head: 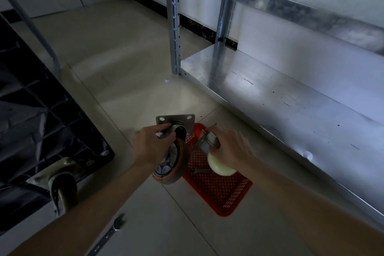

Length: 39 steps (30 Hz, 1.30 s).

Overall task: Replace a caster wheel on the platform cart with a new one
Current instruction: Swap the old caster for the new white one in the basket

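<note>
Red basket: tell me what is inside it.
Inside the red basket lies a wrench, partly hidden under the white caster that the right hand holds over it. Anything beneath that caster is covered.

We see a dim room; a pale glare patch lies on the floor [133, 81] and metal shelf [270, 97], edges bowed, far rail blurred.

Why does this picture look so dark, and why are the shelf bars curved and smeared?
Head view: dim room, one bright patch on the tiled floor; wide-angle lens bends the grey metal shelf rack; its upper rail is motion-blurred; both hands and casters stay fairly sharp.
</note>
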Each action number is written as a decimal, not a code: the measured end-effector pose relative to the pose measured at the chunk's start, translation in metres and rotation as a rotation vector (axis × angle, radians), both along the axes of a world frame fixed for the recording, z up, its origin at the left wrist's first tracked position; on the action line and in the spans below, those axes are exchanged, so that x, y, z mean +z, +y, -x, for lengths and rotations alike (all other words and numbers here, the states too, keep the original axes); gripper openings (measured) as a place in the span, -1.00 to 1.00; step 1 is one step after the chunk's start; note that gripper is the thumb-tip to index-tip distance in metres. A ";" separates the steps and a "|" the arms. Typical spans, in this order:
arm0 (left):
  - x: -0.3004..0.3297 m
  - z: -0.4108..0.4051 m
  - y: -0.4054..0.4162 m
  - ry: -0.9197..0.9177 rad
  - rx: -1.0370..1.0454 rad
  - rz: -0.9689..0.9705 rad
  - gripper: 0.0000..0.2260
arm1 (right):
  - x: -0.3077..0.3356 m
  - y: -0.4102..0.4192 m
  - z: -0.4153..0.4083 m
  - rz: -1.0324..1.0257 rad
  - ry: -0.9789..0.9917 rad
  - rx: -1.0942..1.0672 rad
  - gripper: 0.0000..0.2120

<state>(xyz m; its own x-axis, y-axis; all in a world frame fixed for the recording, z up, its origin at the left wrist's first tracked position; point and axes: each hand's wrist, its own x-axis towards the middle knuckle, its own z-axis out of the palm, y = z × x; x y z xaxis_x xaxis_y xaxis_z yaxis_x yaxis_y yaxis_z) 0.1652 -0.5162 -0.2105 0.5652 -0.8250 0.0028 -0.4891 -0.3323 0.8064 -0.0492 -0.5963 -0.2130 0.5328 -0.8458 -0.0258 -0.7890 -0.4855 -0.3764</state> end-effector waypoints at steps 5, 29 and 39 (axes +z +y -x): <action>0.010 0.024 -0.011 0.099 0.010 0.029 -0.70 | 0.027 0.001 0.025 0.028 -0.007 -0.050 -0.52; -0.050 0.111 -0.025 0.114 0.077 -0.156 -0.70 | 0.011 -0.022 0.106 0.030 -0.042 -0.189 -0.43; -0.068 0.099 -0.022 0.015 0.034 -0.255 -0.77 | -0.006 -0.020 0.096 0.003 -0.024 -0.155 -0.46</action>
<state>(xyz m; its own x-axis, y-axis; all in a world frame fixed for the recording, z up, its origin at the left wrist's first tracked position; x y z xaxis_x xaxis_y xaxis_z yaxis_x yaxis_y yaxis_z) 0.0663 -0.5385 -0.2787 0.5913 -0.7781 -0.2118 -0.4626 -0.5424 0.7013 -0.1457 -0.6160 -0.2188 0.3965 -0.9179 -0.0119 -0.8454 -0.3601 -0.3946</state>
